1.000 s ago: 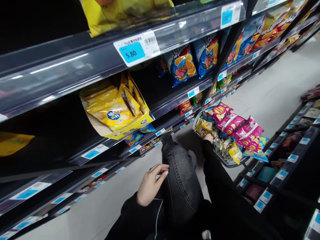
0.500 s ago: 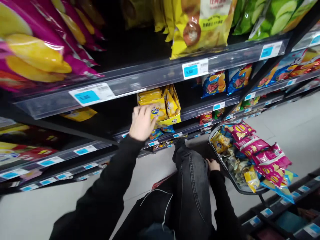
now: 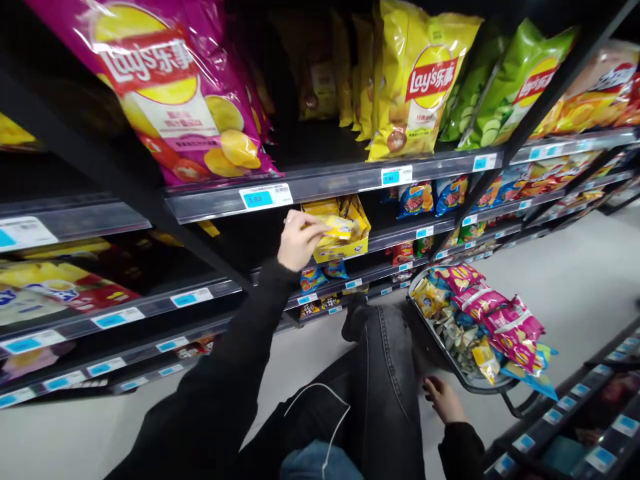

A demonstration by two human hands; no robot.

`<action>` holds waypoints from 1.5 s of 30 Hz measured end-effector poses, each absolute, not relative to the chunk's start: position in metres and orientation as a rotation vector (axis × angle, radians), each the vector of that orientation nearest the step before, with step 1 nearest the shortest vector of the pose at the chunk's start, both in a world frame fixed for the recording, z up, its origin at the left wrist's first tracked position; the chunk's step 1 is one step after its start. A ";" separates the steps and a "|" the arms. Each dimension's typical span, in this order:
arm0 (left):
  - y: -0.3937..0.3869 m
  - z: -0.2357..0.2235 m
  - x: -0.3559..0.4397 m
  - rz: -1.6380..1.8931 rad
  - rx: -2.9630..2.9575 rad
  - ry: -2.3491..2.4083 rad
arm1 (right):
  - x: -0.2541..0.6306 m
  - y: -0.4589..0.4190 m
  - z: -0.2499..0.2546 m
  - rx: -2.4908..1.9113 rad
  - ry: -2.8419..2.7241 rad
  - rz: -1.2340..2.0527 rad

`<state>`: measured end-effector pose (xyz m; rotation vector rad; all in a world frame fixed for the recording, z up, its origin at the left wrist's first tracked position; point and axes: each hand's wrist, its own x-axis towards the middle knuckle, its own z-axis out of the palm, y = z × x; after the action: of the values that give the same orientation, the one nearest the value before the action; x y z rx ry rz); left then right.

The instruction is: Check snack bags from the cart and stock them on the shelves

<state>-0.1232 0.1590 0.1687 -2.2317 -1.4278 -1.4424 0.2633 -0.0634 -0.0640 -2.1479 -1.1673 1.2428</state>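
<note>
My left hand (image 3: 299, 240) pinches a small yellow snack packet (image 3: 338, 228) by its near end, with the fingers closed on it. The packet is tilted in front of a yellow display box (image 3: 345, 251), where several more yellow packets stand upright. Low on the right, beside my knee, hangs my right hand (image 3: 445, 399). Its fingers are loosely bent and apart, with nothing seen in them. Close to it stands a dark-rimmed basket (image 3: 431, 332), heaped with pink chip bags (image 3: 517, 333), yellow packets and other small packs.
An upper shelf (image 3: 330, 183) with a transparent front strip juts out above the display box. It carries purple (image 3: 170, 93), yellow (image 3: 423, 80) and green chip bags (image 3: 520, 87). Lower shelves hold blue and red snack bags. Another shelf (image 3: 550, 417) runs along the right.
My left hand, earlier resting over the packets in the box, now holds one lifted at the box's front. My right hand has drawn back toward me, away from the basket's edge.
</note>
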 end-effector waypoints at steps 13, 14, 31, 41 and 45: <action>-0.005 0.155 -0.022 -2.685 -2.394 -0.781 | 0.137 -0.039 0.127 -0.706 -0.701 1.744; -0.005 0.156 -0.025 -2.692 -2.444 -0.900 | 0.139 -0.038 0.129 -0.703 -0.715 1.660; 0.017 0.109 -0.008 -2.991 -2.867 -1.916 | 0.175 -0.028 0.091 -0.988 -0.989 0.959; 0.022 0.094 -0.007 -2.765 -3.002 -1.874 | 0.193 -0.020 0.070 -0.983 -0.990 0.986; 0.020 0.098 -0.005 -2.756 -2.968 -1.918 | 0.191 -0.023 0.074 -0.916 -0.964 1.021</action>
<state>-0.0046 0.0200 0.0978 -2.9681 -1.9176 -2.7562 0.1912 -0.0225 0.0736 -0.9156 -0.9645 1.0213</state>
